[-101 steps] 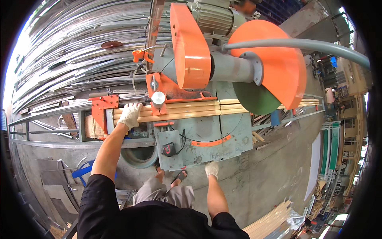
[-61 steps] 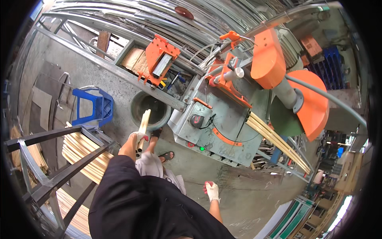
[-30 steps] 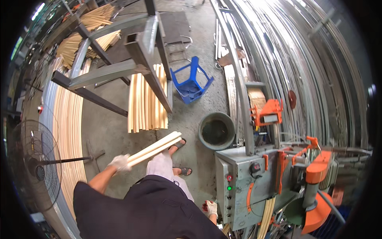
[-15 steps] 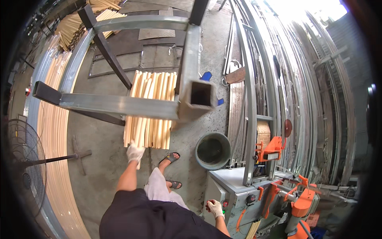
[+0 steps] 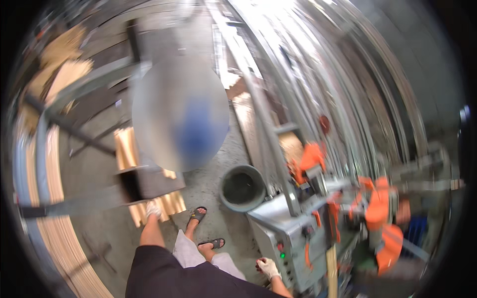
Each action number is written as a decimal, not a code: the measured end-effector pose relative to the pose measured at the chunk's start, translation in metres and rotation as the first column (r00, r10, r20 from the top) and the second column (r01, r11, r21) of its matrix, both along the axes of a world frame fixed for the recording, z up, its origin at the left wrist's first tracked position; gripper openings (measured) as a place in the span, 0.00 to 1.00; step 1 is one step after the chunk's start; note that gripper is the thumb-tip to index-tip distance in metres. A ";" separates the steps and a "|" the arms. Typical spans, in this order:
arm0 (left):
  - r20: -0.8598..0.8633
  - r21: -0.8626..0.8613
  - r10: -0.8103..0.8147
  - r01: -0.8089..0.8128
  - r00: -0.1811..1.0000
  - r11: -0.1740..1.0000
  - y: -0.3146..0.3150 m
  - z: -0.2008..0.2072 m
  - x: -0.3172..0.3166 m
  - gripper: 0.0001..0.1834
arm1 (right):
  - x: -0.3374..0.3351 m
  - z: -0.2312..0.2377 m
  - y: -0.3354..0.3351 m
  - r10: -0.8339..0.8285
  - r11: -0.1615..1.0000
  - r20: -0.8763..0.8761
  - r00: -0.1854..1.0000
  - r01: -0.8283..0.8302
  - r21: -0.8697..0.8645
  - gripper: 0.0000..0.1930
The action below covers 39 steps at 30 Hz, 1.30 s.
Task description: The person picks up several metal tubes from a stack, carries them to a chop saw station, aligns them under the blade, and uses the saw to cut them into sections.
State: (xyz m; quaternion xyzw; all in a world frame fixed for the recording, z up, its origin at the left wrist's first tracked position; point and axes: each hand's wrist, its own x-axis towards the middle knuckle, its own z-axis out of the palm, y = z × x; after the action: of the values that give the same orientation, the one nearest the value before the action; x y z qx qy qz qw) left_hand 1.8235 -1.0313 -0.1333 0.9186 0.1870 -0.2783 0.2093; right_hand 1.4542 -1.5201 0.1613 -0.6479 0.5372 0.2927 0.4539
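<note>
My left hand (image 5: 154, 210), in a pale glove, is at the near end of a stack of pale yellow rods (image 5: 127, 148). Motion smears its fingers, so their grip does not show. A square-section metal frame (image 5: 69, 199) crosses over the rods and hides part of the stack. To the right, my right hand (image 5: 269, 268), also in a whitish glove, hangs beside the grey machine cabinet (image 5: 296, 252) with its lit green button (image 5: 283, 255). Its fingers are curled together, with something dark red at their tips too small to name.
A round grey tub (image 5: 243, 208) stands on the floor ahead. Orange machine parts (image 5: 378, 203) are at right, with long metal bars (image 5: 370, 89) behind. Long pale strips (image 5: 62, 253) lie along the left. A large blurred oval (image 5: 181, 109) hides the upper middle.
My view has turned right, shifting the rods and frame left and lower in the picture. My left hand stays by the rods' near end; my right stays curled by the cabinet.
</note>
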 end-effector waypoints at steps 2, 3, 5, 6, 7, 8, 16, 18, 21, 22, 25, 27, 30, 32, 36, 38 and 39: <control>-0.178 -0.039 0.056 -0.064 0.982 0.997 0.015 0.011 -0.021 0.30 | -0.031 -0.009 -0.012 0.028 0.999 0.050 0.998 -0.029 0.021 0.14; -0.195 -0.110 0.107 -0.130 0.975 0.985 0.034 0.007 -0.038 0.30 | -0.044 -0.034 -0.023 0.145 0.989 0.044 0.988 -0.145 0.010 0.14; -0.178 -0.128 0.139 -0.163 0.974 0.978 0.040 0.021 -0.044 0.31 | -0.090 -0.043 -0.016 0.097 0.992 0.060 0.993 -0.092 -0.083 0.13; -0.135 -0.077 0.161 -0.173 0.978 0.982 0.029 0.032 -0.062 0.33 | -0.131 -0.059 -0.013 0.089 0.987 0.047 0.995 -0.082 -0.136 0.13; -0.082 -0.121 -0.119 0.109 0.990 0.987 0.023 0.042 -0.065 0.33 | -0.148 -0.055 0.000 -0.156 0.986 0.032 0.987 0.157 -0.049 0.13; -0.084 -0.314 0.136 -0.156 0.987 0.936 -0.009 0.044 -0.047 0.26 | -0.178 -0.044 0.025 -0.415 0.909 -0.036 0.909 0.416 0.029 0.13; 0.221 0.319 0.149 -0.216 0.964 0.923 0.006 0.036 0.009 0.23 | -0.257 -0.067 0.056 -0.351 0.888 -0.302 0.886 0.417 0.194 0.10; 0.123 0.359 0.256 -0.283 0.959 0.889 0.025 -0.002 0.009 0.26 | -0.251 -0.079 0.043 -0.310 0.913 -0.264 0.914 0.363 0.185 0.10; 0.496 0.282 0.071 -0.238 0.865 0.930 0.107 -0.068 0.020 0.36 | -0.225 -0.099 0.047 -0.472 0.832 -0.243 0.848 0.519 0.198 0.09; 0.369 0.119 0.194 -0.254 0.909 0.960 0.086 -0.082 0.018 0.37 | -0.224 -0.095 0.047 -0.520 0.814 -0.240 0.820 0.561 0.151 0.09; -0.421 -0.536 0.740 -0.802 0.524 0.263 0.105 -0.056 0.020 0.23 | -0.201 -0.089 0.042 -0.484 0.836 -0.259 0.836 0.529 0.146 0.09; 0.028 -0.278 0.462 -0.437 0.887 0.856 0.134 -0.066 0.025 0.31 | -0.183 -0.095 0.048 -0.445 0.846 -0.261 0.857 0.497 0.192 0.09; 0.185 0.025 0.171 -0.178 0.968 0.984 0.107 -0.055 0.008 0.20 | -0.167 -0.099 0.057 -0.393 0.873 -0.264 0.881 0.447 0.194 0.09; 0.166 0.153 -0.014 -0.011 0.986 0.988 0.063 -0.017 0.008 0.25 | -0.158 -0.087 0.066 -0.430 0.875 -0.230 0.873 0.465 0.132 0.09; 0.296 0.275 -0.165 0.081 0.941 0.958 0.077 -0.013 0.014 0.23 | -0.132 -0.083 0.076 -0.467 0.851 -0.223 0.856 0.503 0.150 0.10; 0.216 0.304 -0.206 0.135 0.954 0.943 0.084 -0.011 0.028 0.23 | -0.133 -0.086 0.073 -0.302 0.919 -0.185 0.935 0.338 0.206 0.11; 0.177 0.276 -0.187 0.134 0.966 0.952 0.080 -0.008 0.033 0.22 | -0.131 -0.080 0.070 -0.359 0.904 -0.177 0.916 0.389 0.179 0.11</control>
State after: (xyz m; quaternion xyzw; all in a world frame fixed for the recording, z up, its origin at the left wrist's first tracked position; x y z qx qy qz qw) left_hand 1.8569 -0.9517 -0.1417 0.9738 0.1244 -0.1728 0.0805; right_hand 1.3235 -1.4501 0.0812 -0.4586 0.6479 0.3000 0.5290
